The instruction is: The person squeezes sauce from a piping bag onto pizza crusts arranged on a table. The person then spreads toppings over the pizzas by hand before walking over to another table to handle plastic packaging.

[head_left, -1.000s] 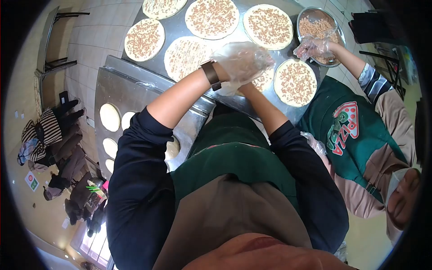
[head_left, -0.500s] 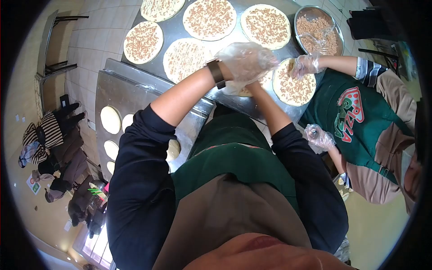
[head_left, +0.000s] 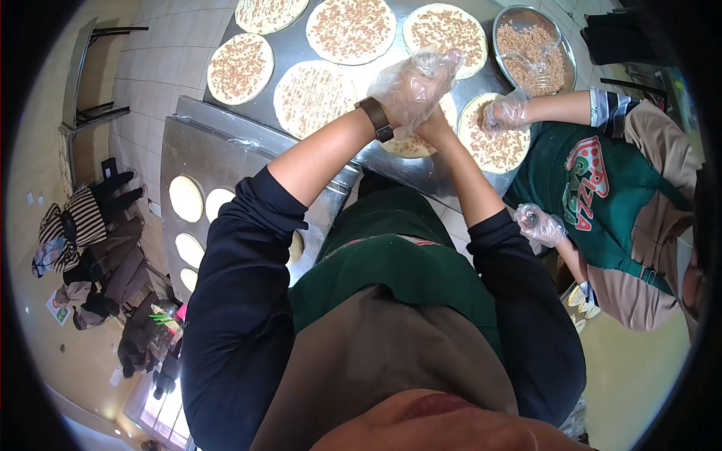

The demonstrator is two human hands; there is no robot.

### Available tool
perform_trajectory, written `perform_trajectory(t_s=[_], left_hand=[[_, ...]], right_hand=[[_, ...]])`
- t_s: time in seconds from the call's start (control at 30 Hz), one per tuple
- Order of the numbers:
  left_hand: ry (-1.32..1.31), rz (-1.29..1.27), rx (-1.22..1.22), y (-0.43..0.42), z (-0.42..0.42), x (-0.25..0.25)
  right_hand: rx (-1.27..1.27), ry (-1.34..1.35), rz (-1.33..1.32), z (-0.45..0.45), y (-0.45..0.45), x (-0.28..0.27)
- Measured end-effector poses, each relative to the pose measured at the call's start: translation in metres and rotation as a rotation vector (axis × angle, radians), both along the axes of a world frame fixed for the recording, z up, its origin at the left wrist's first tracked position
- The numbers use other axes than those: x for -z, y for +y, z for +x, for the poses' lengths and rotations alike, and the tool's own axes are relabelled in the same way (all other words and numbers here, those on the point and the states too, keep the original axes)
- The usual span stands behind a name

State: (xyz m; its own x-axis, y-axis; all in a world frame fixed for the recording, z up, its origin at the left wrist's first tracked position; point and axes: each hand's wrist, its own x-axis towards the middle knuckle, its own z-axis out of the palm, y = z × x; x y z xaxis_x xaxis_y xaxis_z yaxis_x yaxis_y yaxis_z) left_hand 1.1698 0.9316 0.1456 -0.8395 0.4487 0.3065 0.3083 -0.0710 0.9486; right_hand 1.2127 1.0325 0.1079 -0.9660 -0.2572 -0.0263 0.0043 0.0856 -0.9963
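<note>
My left hand (head_left: 415, 86), in a clear plastic glove and with a brown watch at its wrist, is over the metal table. Its fingers look pressed together, and the loose plastic hides what they hold, if anything. My right hand (head_left: 430, 126) crosses close beneath it; its fingers are hidden behind the left glove. Below both hands lies a partly covered round dough base (head_left: 408, 147) with topping. Just beyond them is a round with brown crumbs (head_left: 445, 34), and to the left one with pale stripes and crumbs (head_left: 312, 101).
A co-worker's gloved hand (head_left: 505, 114) touches a topped round (head_left: 492, 150) on the right. Behind it stands a metal bowl (head_left: 569, 69) of brown crumbs (head_left: 535, 56). Several plain dough rounds (head_left: 186, 198) lie on the lower metal surface (head_left: 226, 165) at left.
My hands have moved slightly up, away from my body, uncovering more of the round below. The co-worker's hand has gone from the crumb bowl to the right-hand round.
</note>
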Motion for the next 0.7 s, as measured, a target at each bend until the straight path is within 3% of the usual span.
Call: perform_trajectory(t_s=[0.07,0.1,0.2,0.23,0.33,0.47,0.5,0.53,0.57,0.6,0.67,0.7], left_hand=[[0.911,-0.6,-0.212,-0.004,-0.002,-0.037],[0.903,-0.597,-0.211,-0.005,-0.002,-0.046],[0.492,-0.525,-0.073,-0.008,-0.003,-0.069],[0.356,-0.498,-0.027,-0.009,-0.004,-0.076],[-0.038,-0.405,0.111,-0.01,-0.011,-0.093],[-0.575,-0.253,0.303,-0.013,-0.015,-0.101],[-0.578,-0.249,0.302,-0.016,-0.016,-0.094],[-0.205,-0.363,0.322,-0.02,-0.017,-0.079],[0.172,-0.469,0.335,-0.023,-0.018,-0.068],[0.17,-0.467,0.336,-0.024,-0.018,-0.064],[0.683,-0.642,0.242,-0.026,-0.017,-0.056],[0.677,-0.641,0.243,-0.024,-0.018,-0.048]], right_hand=[[-0.029,0.318,0.206,-0.014,0.005,-0.006],[0.033,0.241,0.16,-0.016,0.005,0.0],[0.097,0.316,0.254,-0.027,0.006,-0.005],[0.18,0.027,0.153,-0.028,0.003,-0.017],[0.156,0.028,0.052,-0.026,0.008,-0.022],[0.059,-0.211,0.315,-0.022,0.006,-0.02],[0.056,-0.186,0.218,-0.019,0.001,-0.013],[0.054,-0.19,0.221,-0.011,-0.007,0.004],[0.125,-0.03,0.209,-0.002,-0.017,0.026],[0.197,0.129,0.195,0.002,-0.024,0.031],[0.212,0.235,0.292,0.004,-0.025,0.038],[0.227,0.348,0.386,0.005,-0.026,0.04]])
